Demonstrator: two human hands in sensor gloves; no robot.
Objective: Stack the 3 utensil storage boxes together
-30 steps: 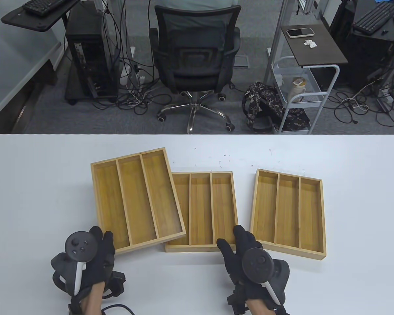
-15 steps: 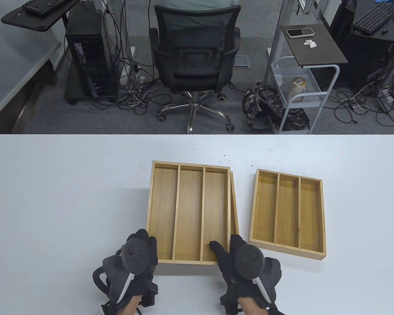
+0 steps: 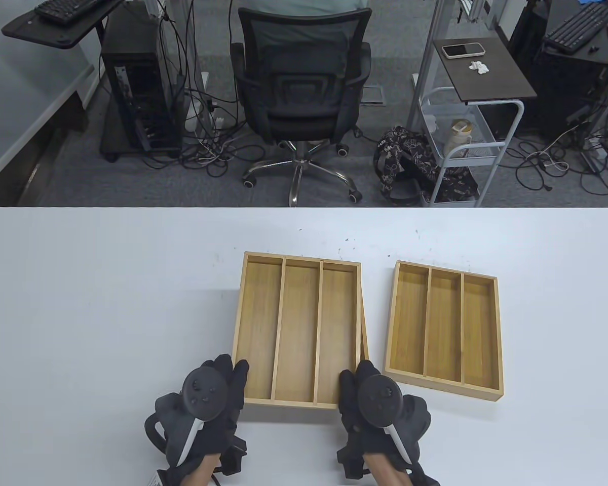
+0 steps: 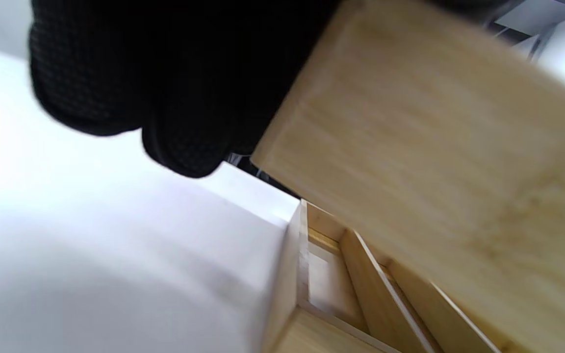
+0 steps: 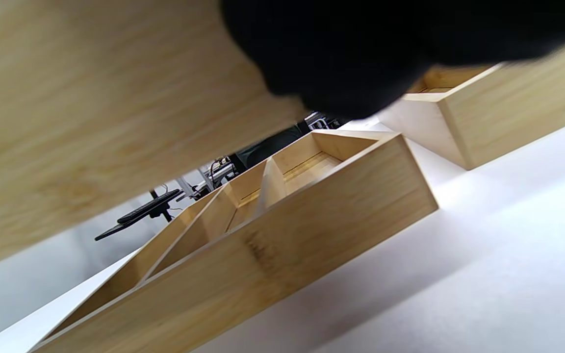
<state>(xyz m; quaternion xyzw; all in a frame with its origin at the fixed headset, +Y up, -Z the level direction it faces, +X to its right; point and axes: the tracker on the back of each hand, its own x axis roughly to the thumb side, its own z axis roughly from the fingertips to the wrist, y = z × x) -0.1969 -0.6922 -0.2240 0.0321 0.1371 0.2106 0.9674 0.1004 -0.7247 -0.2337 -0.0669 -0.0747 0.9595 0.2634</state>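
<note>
Three three-slot bamboo utensil boxes are on or over the white table [image 3: 81,304]. My left hand [image 3: 218,387] grips the near-left corner of one box [image 3: 296,329] and my right hand [image 3: 359,392] grips its near-right corner. The box hangs just above a second box, of which only the right rim [image 3: 363,329] shows. The wrist views show the held box's underside [image 4: 434,171] [image 5: 91,122] a little above the lower box [image 4: 341,294] [image 5: 272,245], with a gap between them. The third box [image 3: 443,329] lies flat to the right, apart, and shows in the right wrist view [image 5: 508,113].
The table's far edge runs across the middle of the view. Beyond it stand an office chair [image 3: 299,91], a small cart [image 3: 466,136] and a computer tower [image 3: 142,91].
The held box has moved right from the left side to over the middle box and straightened. My right hand left the middle box's corner and took the held box's near-right corner.
</note>
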